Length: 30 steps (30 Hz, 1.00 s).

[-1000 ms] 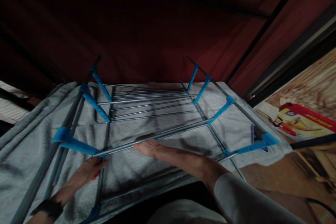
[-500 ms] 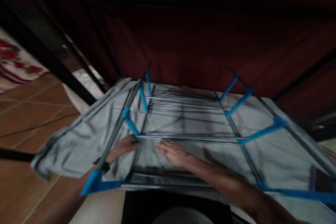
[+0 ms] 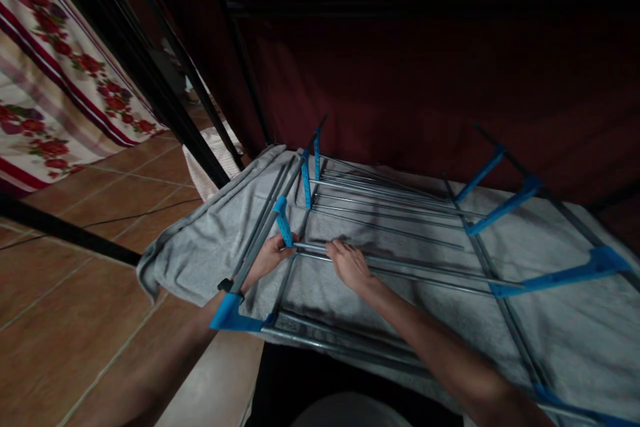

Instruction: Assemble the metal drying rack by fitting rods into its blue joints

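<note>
A rack frame of grey metal tubes and blue plastic brackets lies on a grey blanket. My left hand closes around the lower end of a left-side blue bracket, where a crossing tube meets it. Not far to its right, my right hand has its fingers curled over that tube near its left end. The right end of the tube rests by the long blue bracket on the other side. My fingertips are partly hidden under the tube and bracket.
Several thinner rods cross the far part of the frame. A dark red cloth hangs behind it. Black metal poles stand at left, with a floral cloth beyond. A cable runs over the tiled floor.
My right hand has come onto the tube from the blanket just in front of it. My left hand has moved up to the bracket's end. The view has turned left.
</note>
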Each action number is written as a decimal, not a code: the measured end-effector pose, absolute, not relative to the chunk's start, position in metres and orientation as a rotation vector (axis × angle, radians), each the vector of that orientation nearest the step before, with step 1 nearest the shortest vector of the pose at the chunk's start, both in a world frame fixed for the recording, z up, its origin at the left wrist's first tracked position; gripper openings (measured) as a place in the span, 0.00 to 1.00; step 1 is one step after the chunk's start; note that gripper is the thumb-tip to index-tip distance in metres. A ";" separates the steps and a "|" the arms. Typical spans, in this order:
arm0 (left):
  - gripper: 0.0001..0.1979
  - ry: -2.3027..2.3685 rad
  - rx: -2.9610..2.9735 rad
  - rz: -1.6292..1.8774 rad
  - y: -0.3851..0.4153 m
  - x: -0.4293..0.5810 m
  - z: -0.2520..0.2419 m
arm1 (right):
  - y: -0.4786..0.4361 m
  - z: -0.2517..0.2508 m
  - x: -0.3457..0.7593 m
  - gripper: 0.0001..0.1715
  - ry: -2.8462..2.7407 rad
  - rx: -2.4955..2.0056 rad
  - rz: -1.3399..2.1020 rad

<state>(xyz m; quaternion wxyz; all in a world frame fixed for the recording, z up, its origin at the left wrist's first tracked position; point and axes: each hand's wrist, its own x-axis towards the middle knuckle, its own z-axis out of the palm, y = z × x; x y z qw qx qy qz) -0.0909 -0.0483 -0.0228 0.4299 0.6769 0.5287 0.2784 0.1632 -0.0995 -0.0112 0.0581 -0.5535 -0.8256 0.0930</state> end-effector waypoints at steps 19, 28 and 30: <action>0.12 1.275 1.705 0.823 -0.043 -0.090 -0.029 | -0.096 -0.001 0.160 0.22 -2.551 -1.711 0.326; 0.11 1.295 1.730 0.800 -0.043 -0.090 -0.027 | -0.094 0.000 0.160 0.24 -2.568 -1.715 0.350; 0.10 1.305 1.740 0.796 -0.043 -0.090 -0.027 | -0.093 0.000 0.160 0.24 -2.577 -1.716 0.349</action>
